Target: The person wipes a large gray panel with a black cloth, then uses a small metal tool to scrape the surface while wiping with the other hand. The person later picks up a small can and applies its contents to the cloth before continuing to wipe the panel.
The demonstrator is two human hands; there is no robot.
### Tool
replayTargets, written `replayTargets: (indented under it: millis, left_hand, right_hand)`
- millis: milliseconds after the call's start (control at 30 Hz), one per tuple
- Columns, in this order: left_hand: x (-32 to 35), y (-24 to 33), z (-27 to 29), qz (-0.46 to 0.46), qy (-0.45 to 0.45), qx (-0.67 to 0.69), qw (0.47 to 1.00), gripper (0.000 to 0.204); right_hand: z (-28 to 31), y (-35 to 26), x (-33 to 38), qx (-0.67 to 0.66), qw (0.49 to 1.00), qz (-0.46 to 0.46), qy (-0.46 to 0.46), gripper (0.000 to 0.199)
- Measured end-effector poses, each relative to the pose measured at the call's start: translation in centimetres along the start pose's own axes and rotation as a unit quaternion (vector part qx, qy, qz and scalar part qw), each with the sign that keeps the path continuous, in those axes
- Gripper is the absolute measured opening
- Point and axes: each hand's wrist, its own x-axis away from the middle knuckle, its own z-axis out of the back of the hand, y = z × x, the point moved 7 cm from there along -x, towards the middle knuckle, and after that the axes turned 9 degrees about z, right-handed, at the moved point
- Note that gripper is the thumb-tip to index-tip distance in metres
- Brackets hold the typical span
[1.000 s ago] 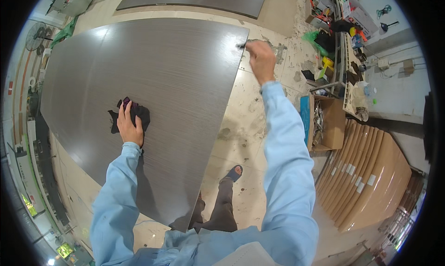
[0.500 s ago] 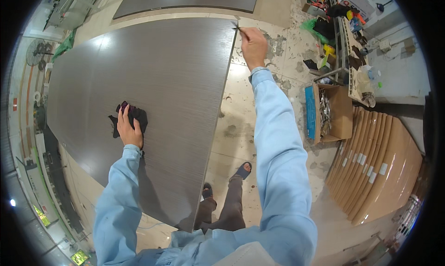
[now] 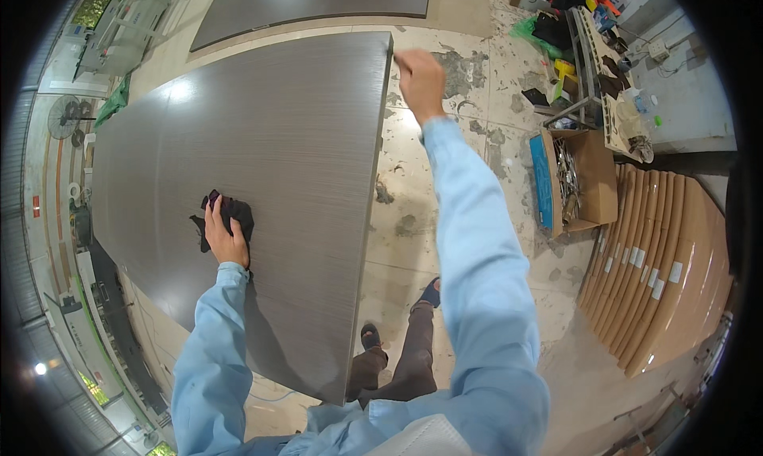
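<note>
Right hand (image 3: 422,81) shifted along right edge of grey panel (image 3: 310,138) toward far right corner since second ago; fingers curled, how tightly or on what, cannot tell. Left hand (image 3: 226,240) loosely open, fingers outstretched over black cloth (image 3: 245,215), bunched on panel, well in from right edge.

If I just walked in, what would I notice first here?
Probably the huge, shiny grey panel filling the middle. Next, the left hand on a black cloth lying on it, and the right hand by the panel's far right corner. Then the row of flat brown packages standing at the right.
</note>
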Motion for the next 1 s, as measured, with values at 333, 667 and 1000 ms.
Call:
replayTargets:
  millis: [333,667,1000]
  left_hand:
    - [0.3,0.9,0.5,-0.038,0.017,0.004,0.999,0.055]
    - [0.4,0.6,0.4,-0.026,0.014,0.022,0.999,0.057]
    - [0.4,0.5,0.5,-0.025,0.016,0.013,0.999,0.056]
  right_hand:
    - [-1.2,2.7,-1.7,0.01,0.999,-0.042,0.002,0.014]
    - [6.0,-12.2,6.9,-0.047,0.981,0.116,-0.15,0.028]
    - [-0.6,-2.8,2.8,0.124,0.96,0.141,-0.207,0.023]
